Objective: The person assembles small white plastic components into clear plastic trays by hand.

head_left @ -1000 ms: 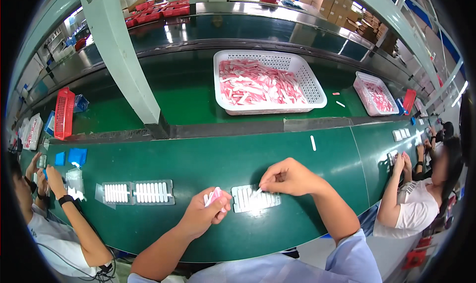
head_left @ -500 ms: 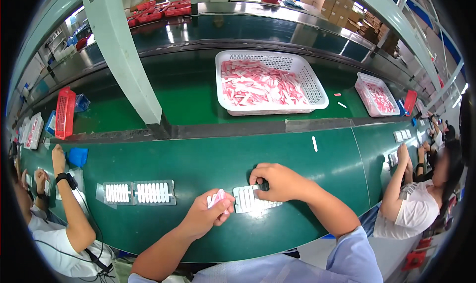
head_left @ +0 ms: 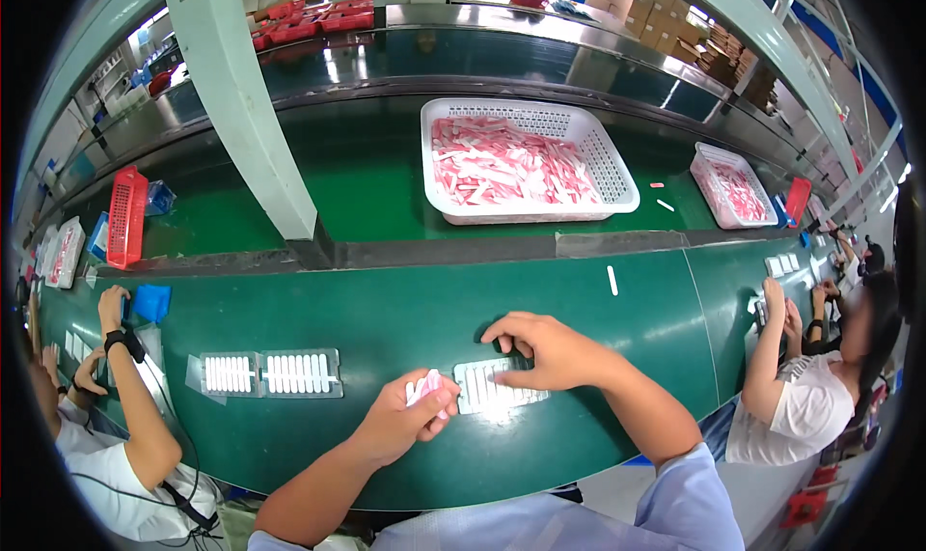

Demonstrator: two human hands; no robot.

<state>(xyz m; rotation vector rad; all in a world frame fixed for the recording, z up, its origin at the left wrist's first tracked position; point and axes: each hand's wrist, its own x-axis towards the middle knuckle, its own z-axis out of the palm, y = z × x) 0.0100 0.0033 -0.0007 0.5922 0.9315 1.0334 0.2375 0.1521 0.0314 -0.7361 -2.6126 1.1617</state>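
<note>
My left hand is closed round a small bunch of white and pink flat strips. Just to its right a clear plastic tray lies on the green table, with several white strips standing side by side in its slots. Over the tray's far right side hovers my right hand, fingers apart and nothing visible in them; it hides part of the tray. Further left lie two joined clear trays with rows of white strips.
A white basket heaped with pink and white strips stands beyond a dark ledge. One loose white strip lies at the right. A pale post rises at the left. Co-workers sit on both sides, one in a white shirt.
My right hand has lifted slightly off the tray and its fingers have spread. The left hand keeps its strips in nearly the same place. The left co-worker's hands have shifted.
</note>
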